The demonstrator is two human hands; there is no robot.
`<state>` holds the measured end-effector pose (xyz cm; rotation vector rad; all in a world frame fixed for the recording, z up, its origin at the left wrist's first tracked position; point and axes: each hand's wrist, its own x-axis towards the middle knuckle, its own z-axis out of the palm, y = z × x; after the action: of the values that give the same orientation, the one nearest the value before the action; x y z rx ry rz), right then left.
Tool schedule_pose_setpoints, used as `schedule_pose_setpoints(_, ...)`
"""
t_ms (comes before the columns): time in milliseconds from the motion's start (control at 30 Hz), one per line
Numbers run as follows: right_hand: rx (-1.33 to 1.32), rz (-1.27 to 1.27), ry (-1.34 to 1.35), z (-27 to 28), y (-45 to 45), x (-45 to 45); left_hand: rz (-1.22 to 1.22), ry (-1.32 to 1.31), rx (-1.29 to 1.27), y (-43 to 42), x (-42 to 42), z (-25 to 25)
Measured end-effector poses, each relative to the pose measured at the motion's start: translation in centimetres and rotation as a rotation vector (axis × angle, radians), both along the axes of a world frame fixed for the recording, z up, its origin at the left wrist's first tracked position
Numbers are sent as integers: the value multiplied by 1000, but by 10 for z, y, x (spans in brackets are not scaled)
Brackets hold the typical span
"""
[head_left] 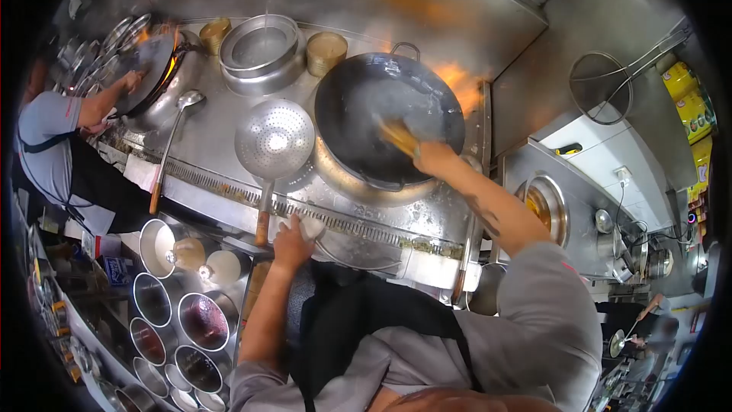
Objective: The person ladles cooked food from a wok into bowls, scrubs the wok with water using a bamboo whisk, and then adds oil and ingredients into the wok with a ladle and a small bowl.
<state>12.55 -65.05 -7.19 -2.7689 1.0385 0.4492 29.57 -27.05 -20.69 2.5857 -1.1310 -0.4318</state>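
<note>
A large black wok point(351, 103) stands on the burner, with flames rising behind its right side. Inside it, my right hand point(435, 159) is closed around the end of a brown brush point(398, 139), whose bristles are blurred over the wok's surface. At the front edge of the stove, my left hand point(291, 243) is closed on a whitish cloth point(312, 226). Just left of that hand, the wooden handle of a big perforated skimmer point(274, 137) points toward me; its bowl lies left of the wok.
A ladle point(174, 137) and a metal pot point(263, 80) under a running spout lie left. Metal containers point(204, 320) with sauces stand lower left. A co-worker point(53, 126) works at another flaming wok point(145, 76). A strainer point(602, 88) hangs right.
</note>
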Motion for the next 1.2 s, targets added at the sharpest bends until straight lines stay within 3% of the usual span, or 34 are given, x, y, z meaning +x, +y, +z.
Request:
schedule_pose_setpoints(100, 87, 209, 146, 21, -22, -49, -4, 19, 57, -4, -1, -6)
schedule_pose_setpoints(167, -75, -217, 149, 54, -57, -54, 6, -12, 54, -10, -2, -13)
schedule_pose_setpoints(267, -201, -190, 144, 33, -49, -56, 29, 99, -51, -11, 7, -29)
schedule_pose_setpoints(367, -136, -91, 126, 54, -57, -75, -10, 388, -403, 12, 19, -32)
schedule_pose_setpoints(433, -222, -150, -22, 43, -85, -60, 165, 763, -417, 24, 16, -18)
schedule_pose_setpoints(467, -257, -204, -109, 27, -106, -44, 254, 961, -463, 29, 9, 14)
schedule_pose_setpoints(533, -301, -107, -145, 9, -124, 8, 394, 1229, -478, 42, 0, 39)
schedule_pose_setpoints(600, -101, -44, -443, -9, -111, 62, 458, 1236, -485, 49, -16, 71)
schedule_pose_setpoints(667, 214, -75, -369, -5, -69, 107, 510, 1243, -499, 58, -26, 79)
schedule_pose_setpoints(733, 434, -120, -478, -11, -26, 118, 517, 1228, -510, 67, -33, 77)
schedule_pose_setpoints(767, 413, -44, -485, -22, -15, 112, 520, 1220, -520, 72, -36, 76)
schedule_pose_setpoints(800, 337, -22, -424, -9, 12, 98, 535, 1226, -557, 77, -38, 72)
schedule_pose_setpoints(833, 514, 12, -354, 2, 27, 79, 555, 1233, -596, 82, -41, 66)
schedule_pose_setpoints(900, 443, 203, -306, 11, 36, 25, 588, 1248, -648, 89, -42, 62)
schedule_pose_setpoints(1033, 285, 311, 43, 63, -21, -73, 604, 1251, -651, 101, -37, 69)
schedule_pose_setpoints(1067, 249, 344, 99, 75, -36, -82, 603, 1248, -644, 106, -34, 66)
schedule_pose_setpoints(1133, 280, 162, 316, 143, -23, -66, 602, 1223, -645, 108, -33, 69)
schedule_pose_setpoints(1200, 291, 207, 446, 150, -23, -40, 632, 1214, -660, 114, -35, 70)
